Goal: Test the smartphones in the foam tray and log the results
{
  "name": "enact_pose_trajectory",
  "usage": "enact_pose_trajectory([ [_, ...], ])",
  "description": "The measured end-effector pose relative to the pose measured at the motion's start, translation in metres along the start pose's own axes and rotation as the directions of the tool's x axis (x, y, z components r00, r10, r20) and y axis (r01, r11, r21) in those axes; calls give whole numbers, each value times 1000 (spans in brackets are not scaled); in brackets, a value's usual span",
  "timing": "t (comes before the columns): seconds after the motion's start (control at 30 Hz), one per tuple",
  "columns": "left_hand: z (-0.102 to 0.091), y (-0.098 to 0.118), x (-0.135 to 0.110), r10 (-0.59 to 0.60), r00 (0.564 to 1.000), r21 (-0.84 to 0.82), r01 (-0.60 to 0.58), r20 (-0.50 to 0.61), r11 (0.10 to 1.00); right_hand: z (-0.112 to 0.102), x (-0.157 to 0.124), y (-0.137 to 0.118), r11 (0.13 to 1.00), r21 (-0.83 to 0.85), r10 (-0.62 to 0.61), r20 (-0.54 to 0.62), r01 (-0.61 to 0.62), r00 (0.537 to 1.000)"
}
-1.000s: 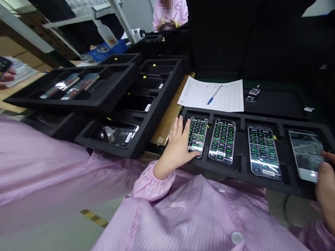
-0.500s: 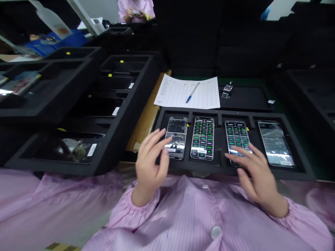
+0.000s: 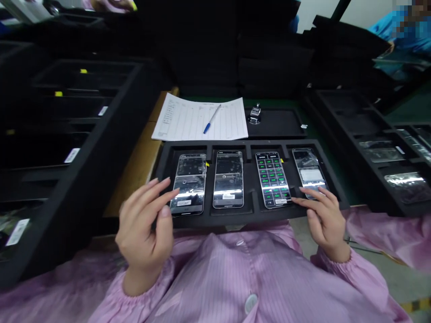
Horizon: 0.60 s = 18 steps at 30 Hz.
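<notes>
L hand: raised over front edge of black foam 4-slot tray, fingers loosely curled & apart, tips just beside lower-left edge of 1st glass-fronted smartphone; no grip seen.

R hand: low, fingers slightly apart, not clamped on anything; tips at gap betw. 3rd smartphone and 4th smartphone. Contact w/ either: cannot tell.

Tray, L to R: 1st, 2nd smartphone & 4th show grey, reflective screens; 3rd shows black screen w/ grid of green cells. All lie in own slots, upright in view.

Beyond tray: white ruled paper form w/ blue-and-white ballpoint pen on it; small chrome tally counter on black mat. Black foam trays both sides: L, R, latter w/ phones in slots. Person wears pink striped smock. Co-worker in blue sleeve top R.
</notes>
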<state>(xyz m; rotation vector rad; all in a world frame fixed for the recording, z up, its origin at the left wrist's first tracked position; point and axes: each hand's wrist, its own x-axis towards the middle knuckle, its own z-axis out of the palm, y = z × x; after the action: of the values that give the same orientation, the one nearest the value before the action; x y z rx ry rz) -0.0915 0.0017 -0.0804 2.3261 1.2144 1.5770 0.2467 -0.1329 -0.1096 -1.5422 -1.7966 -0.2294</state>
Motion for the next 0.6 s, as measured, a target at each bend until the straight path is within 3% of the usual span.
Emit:
enact_pose_trajectory([
  [0.07, 1, -1, 5, -3, 1000, 5, 3, -11, 1000, -4, 1, 6, 997, -8, 72, -158, -75, 985],
  [0.17, 7, -7, 13, -39, 997, 3, 39, -73, 999, -10, 6, 21, 965, 6, 245, -378, -262, 893],
  [0.23, 13, -12, 18, -88, 989, -16, 87, -122, 996, -12, 12, 32, 938, 18, 320, -437, -347, 841],
  [0.3, 19, -16, 21, -145, 980, -30, 142, -134, 989, -15, 16, 42, 936, -27, 317, -370, -351, 873],
  [0.4, 23, -20, 22, -204, 972, -34, 201, -121, 979, -16, 16, 49, 953, -126, 258, -147, -277, 955],
  [0.43, 23, -21, 21, -219, 969, -39, 216, -116, 976, -17, 16, 50, 954, -138, 251, -125, -267, 960],
  [0.53, 22, -22, 19, -286, 953, -95, 277, -103, 956, -19, 12, 51, 942, -156, 264, -201, -297, 943],
  [0.6, 22, -22, 18, -349, 932, -153, 333, -96, 931, -20, 11, 51, 934, -169, 286, -170, -314, 943],
])
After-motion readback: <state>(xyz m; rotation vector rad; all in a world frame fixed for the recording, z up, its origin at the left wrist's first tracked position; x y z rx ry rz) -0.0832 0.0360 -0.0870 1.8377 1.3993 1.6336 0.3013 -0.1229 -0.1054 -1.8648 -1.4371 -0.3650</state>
